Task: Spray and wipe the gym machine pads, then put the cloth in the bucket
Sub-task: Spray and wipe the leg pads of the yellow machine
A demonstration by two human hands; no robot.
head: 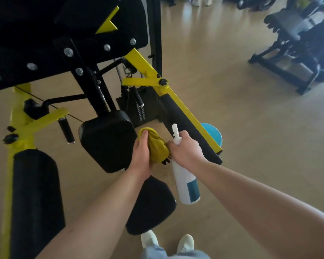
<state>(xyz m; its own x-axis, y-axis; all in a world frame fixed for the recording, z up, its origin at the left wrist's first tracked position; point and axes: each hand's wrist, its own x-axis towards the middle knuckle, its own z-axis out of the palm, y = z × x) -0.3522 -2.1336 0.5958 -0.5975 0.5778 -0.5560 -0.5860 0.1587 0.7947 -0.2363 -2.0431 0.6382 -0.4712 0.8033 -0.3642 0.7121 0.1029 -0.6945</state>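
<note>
My left hand grips a bunched yellow cloth beside the right edge of a square black pad on the yellow and black gym machine. My right hand holds a white spray bottle by its neck, nozzle up, and its fingers touch the cloth too. A second black pad lies below my left wrist. A long black roller pad stands at the left. A blue bucket shows partly behind the machine's padded yellow arm.
The machine's black upper plate and yellow frame fill the upper left. Another black gym machine stands at the far right. Tan floor spreads between them. My two white shoes are at the bottom.
</note>
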